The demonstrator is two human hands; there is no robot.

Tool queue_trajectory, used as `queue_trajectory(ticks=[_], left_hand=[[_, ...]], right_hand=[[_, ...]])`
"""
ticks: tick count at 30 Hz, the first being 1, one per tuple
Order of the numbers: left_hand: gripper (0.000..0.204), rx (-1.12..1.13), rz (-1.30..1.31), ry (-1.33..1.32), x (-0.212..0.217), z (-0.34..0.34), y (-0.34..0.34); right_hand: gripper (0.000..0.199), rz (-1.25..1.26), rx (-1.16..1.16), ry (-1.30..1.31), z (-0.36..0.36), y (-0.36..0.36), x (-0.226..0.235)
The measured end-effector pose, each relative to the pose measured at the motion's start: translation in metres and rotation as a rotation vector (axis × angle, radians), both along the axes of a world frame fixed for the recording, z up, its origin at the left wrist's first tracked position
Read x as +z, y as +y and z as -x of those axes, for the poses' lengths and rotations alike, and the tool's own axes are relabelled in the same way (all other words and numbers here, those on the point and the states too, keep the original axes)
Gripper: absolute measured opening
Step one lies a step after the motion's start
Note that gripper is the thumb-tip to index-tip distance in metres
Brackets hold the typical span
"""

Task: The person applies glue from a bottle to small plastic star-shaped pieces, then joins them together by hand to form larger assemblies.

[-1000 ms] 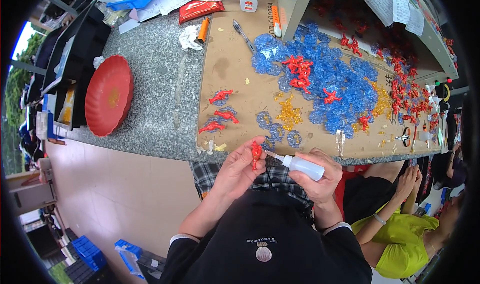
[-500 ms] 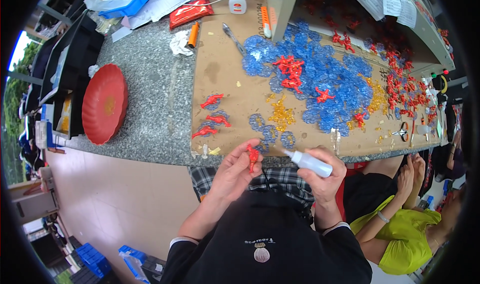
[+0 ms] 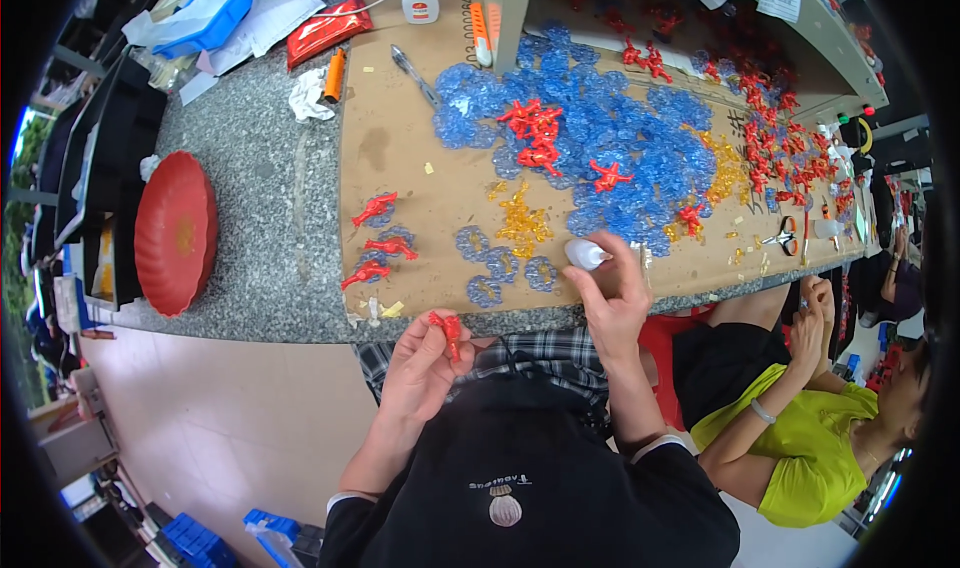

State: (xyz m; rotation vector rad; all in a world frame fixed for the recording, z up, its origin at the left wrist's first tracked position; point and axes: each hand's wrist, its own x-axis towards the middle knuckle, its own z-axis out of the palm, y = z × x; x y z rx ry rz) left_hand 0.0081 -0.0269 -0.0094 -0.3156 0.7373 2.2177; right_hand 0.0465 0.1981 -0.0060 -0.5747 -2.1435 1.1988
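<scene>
Between the fingertips of my left hand (image 3: 418, 366) is a small red plastic figure (image 3: 448, 336), held over the table's near edge. My right hand (image 3: 615, 303) has its thumb and fingers around a white squeeze bottle (image 3: 584, 255), low over the cardboard. Just left of the bottle lie several clear blue plastic rings (image 3: 503, 264), with small amber pieces (image 3: 524, 224) behind them. Three red figures (image 3: 376, 209) rest on blue rings at the cardboard's left side.
A large heap of blue rings (image 3: 640, 158) with red figures covers the cardboard's middle. At left stands a red scalloped dish (image 3: 175, 233). Tweezers (image 3: 414, 74), another white bottle (image 3: 420, 0) and a grey shelf (image 3: 512, 18) are farther back. Scissors (image 3: 785, 236) lie near a seated co-worker (image 3: 800, 438).
The squeeze bottle has moved left, away from its tilted pose with the nozzle toward the figure, down near the cardboard. My left hand has drawn left and lower with the red figure. The view has shifted.
</scene>
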Motion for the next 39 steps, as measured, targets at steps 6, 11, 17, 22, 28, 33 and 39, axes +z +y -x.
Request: queue_trajectory(ticks=[6, 11, 17, 22, 28, 33, 39], left_hand=[[0.023, 0.024, 0.064, 0.058, -0.003, 0.002, -0.004], [0.021, 0.041, 0.043, 0.042, -0.004, 0.004, -0.008], [0.019, 0.129, 0.154, 0.202, 0.003, 0.002, -0.001], [0.02, 0.086, 0.112, 0.257, 0.006, 0.0, 0.004], [0.021, 0.01, -0.114, 0.085, 0.004, 0.0, 0.005], [0.019, -0.057, -0.155, 0.29, -0.008, 0.0, 0.007], [0.019, 0.048, 0.045, 0.663, -0.01, 0.001, 0.01]], right_hand=[[0.027, -0.431, 0.246, 0.179, -0.013, -0.019, 0.012], [0.024, -0.429, 0.37, -0.043, 0.014, -0.052, 0.014], [0.022, -0.342, 0.405, -0.06, 0.014, -0.055, 0.023], [0.023, -0.204, 0.46, -0.017, 0.003, -0.056, 0.039], [0.03, 0.254, 0.684, -0.171, -0.003, -0.035, 0.048], [0.03, 0.289, 0.745, 0.124, -0.006, -0.028, 0.03], [0.03, 0.331, 0.806, 0.054, -0.011, -0.029, 0.033]])
